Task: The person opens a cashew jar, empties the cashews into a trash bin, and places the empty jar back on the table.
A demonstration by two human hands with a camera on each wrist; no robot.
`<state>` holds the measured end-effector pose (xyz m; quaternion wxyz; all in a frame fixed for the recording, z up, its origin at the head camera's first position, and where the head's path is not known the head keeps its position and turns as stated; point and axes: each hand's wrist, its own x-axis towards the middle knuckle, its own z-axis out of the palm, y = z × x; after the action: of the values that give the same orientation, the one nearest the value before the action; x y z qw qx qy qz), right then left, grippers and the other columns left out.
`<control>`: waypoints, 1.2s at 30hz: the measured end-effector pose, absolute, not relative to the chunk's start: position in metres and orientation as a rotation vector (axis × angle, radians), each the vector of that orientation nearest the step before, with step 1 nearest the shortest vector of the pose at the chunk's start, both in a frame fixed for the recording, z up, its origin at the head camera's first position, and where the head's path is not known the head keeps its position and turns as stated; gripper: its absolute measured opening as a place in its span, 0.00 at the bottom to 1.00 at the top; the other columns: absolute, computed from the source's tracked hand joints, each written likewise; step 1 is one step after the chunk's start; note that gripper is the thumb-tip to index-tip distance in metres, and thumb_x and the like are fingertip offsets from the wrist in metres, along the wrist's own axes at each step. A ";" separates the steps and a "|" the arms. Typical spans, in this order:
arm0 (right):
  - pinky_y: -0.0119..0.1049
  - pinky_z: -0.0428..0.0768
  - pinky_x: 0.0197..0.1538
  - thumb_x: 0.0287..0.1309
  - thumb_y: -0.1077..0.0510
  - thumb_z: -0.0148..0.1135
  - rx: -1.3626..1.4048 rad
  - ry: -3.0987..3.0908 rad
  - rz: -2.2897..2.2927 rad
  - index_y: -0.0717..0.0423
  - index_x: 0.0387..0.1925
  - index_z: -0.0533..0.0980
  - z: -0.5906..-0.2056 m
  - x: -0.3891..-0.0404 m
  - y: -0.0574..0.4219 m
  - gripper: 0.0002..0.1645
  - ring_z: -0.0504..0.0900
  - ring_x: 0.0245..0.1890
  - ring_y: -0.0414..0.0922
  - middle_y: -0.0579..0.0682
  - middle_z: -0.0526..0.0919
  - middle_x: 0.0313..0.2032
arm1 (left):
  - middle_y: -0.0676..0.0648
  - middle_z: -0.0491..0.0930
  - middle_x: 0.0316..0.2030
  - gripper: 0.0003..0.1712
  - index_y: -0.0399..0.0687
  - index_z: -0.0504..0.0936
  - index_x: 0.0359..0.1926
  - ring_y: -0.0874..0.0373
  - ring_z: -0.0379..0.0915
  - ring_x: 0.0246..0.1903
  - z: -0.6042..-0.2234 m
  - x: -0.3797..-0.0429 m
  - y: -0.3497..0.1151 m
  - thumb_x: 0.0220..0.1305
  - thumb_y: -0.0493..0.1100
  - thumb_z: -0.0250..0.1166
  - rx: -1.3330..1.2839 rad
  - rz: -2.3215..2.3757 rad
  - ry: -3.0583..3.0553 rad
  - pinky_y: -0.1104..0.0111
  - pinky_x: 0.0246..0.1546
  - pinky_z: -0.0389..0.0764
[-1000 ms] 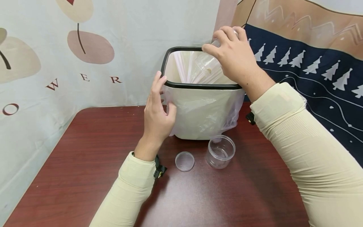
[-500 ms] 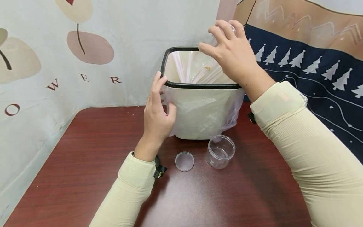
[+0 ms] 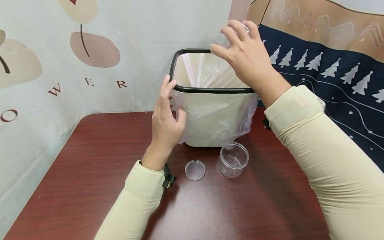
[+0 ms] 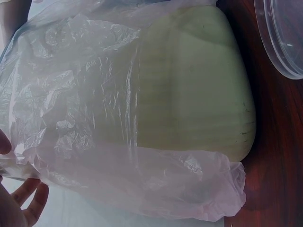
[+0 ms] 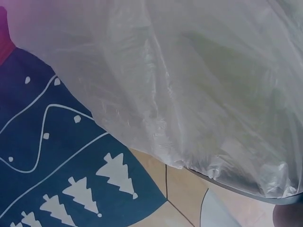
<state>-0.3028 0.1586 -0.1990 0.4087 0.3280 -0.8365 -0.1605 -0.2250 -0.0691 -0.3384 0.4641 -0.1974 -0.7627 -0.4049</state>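
In the head view, a light-coloured bin [image 3: 214, 120] with a black rim [image 3: 214, 90] and a thin plastic liner stands on the table. My left hand [image 3: 167, 123] rests on the bin's left side, its fingers fairly straight up at the rim and its thumb on the front. Above the bin's back right corner, my right hand [image 3: 247, 56] holds a clear plastic jar [image 3: 246, 29], mostly hidden behind the fingers and tipped towards the bin. On the table in front are a second clear jar [image 3: 233, 161], open and upright, and a small round clear lid [image 3: 195, 170].
The dark red wooden table [image 3: 99, 173] meets a pale printed wall cloth [image 3: 144, 40] behind. A navy cloth with white trees [image 3: 330, 70] hangs at the right. Pinkish liner plastic [image 4: 203, 184] bulges from the bin's side.
My right hand has risen slightly, lifting the tipped jar. Half a second ago a small yellowish bit showed over the bin's opening; it is now out of sight. My left hand stays put.
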 end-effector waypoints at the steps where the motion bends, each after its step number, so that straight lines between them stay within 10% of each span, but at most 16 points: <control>1: 0.58 0.60 0.67 0.67 0.75 0.35 0.828 -2.111 -0.394 0.45 0.57 0.71 -0.199 -0.303 0.159 0.30 0.62 0.69 0.59 0.64 0.69 0.65 | 0.51 0.61 0.75 0.36 0.49 0.64 0.69 0.50 0.77 0.52 -0.338 -0.225 -0.069 0.57 0.30 0.52 -0.485 -0.994 -1.875 0.55 0.44 0.79; 36: 0.61 0.62 0.65 0.66 0.73 0.42 0.729 -2.303 -0.200 0.47 0.59 0.70 -0.201 -0.301 0.161 0.27 0.61 0.69 0.60 0.63 0.68 0.64 | 0.51 0.61 0.75 0.36 0.50 0.64 0.69 0.50 0.76 0.50 -0.338 -0.223 -0.069 0.58 0.31 0.52 -0.478 -0.998 -1.886 0.58 0.43 0.79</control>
<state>-0.3009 0.1612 -0.2008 0.3513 0.2817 -0.8895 -0.0773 -0.2232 -0.0688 -0.3380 0.4596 -0.1943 -0.7661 -0.4052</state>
